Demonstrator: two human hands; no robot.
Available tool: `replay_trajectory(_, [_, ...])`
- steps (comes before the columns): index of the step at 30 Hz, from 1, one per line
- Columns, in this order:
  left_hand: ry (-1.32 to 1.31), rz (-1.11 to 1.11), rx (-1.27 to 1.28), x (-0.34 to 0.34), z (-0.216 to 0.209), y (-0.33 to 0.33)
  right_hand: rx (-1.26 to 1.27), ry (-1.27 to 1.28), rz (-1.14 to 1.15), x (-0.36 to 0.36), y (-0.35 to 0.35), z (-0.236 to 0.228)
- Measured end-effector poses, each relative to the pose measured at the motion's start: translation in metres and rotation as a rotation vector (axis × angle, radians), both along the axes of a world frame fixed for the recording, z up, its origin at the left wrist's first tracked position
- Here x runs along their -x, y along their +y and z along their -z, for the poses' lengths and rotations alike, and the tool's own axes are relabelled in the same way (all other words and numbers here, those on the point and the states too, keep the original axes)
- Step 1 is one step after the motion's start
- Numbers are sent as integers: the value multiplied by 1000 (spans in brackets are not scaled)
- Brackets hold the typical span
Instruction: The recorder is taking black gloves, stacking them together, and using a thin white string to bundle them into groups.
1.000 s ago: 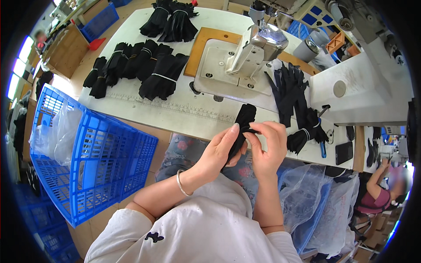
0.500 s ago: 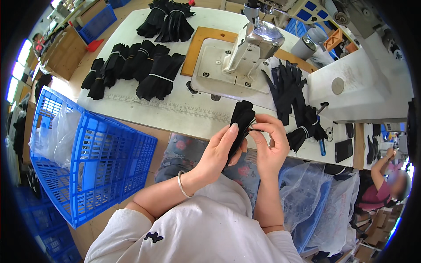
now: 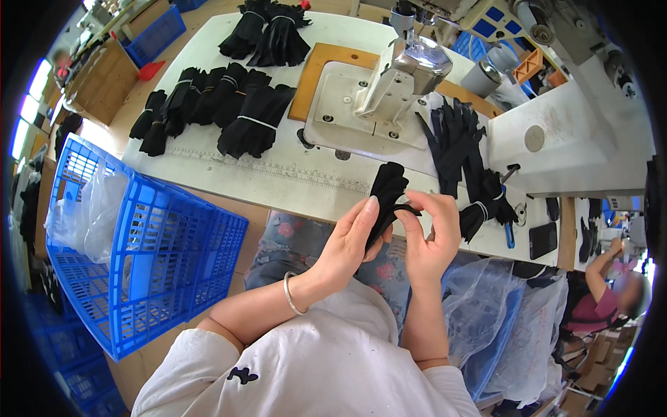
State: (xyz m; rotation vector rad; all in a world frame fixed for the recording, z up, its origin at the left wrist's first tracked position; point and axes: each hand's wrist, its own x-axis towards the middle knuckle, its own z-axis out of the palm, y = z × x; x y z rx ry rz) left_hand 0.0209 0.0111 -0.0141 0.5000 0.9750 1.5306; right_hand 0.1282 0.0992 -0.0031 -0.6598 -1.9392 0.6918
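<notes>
Fingers of the left hand are clamped on a black bundle, thumb across its near face. Right hand: thumb and index finger together, pinching a black strip that curls out from the bundle's right side. Bundle is held tilted, top leaning right, above the worktop's near edge and in front of the machine post. Can't tell if it touches the surface.

Rest, big to small:
- Worktop: white, printed ruler scale toward the near side.
- Machine body: white housing, right side. Machine post sits left of it, mid-worktop, shiny metal head just above.
- Blue crate: left of the person, beside the worktop. Clear bag in it.
- Co-worker: far right, maroon top, arm raised.
- Clear plastic sheeting: right of the person, below worktop level.
- Yellow-brown board: bordering the machine's base plate.
- Loose black strips: piled between post and housing.
- Banded black bundles: two at the back, a cluster at left, the nearest with a white band. One more, tied, by the near right edge.
- Phone: dark, lying near the right end.
- Blue-handled tool: between tied bundle and phone.
- Bracelet: silver-coloured, left wrist.
</notes>
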Motion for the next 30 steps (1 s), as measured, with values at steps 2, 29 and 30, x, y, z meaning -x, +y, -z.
replay_trajectory(2, [-57,34,3,2,1,0,-60,79,17,-1,1,8])
replay_trajectory(29, [155,-65,5,-5,-13,-2,-19,4,-67,-10,4,3])
replay_trajectory(30, [155,-67,5,-3,-12,-3,-18,4,-68,-10,4,3])
